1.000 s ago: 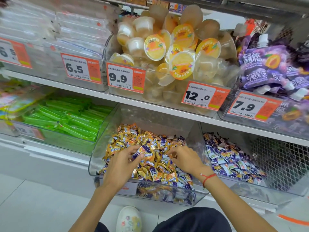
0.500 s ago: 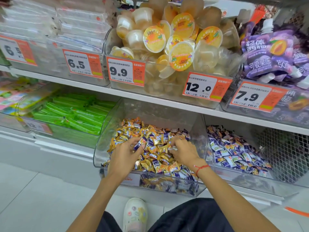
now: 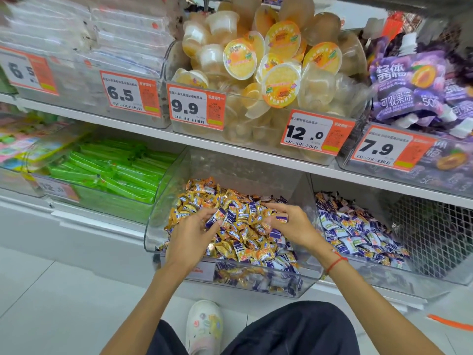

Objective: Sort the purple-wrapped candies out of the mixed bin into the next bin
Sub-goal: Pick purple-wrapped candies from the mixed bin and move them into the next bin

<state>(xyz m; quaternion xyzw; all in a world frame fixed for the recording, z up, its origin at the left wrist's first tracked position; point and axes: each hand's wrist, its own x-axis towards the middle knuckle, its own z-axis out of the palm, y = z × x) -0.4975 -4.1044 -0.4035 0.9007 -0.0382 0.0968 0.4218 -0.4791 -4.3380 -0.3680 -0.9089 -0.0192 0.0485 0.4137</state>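
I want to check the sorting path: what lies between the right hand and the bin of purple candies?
In the head view, only the mixed bin's clear side wall separates the right hand from the purple bin.

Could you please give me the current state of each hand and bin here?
left hand: in the mixed bin, grip pinching a purple-wrapped candy
right hand: in the mixed bin, fingers curled round candies
mixed bin: gold and purple candies mixed
next bin: part filled, mostly purple candies
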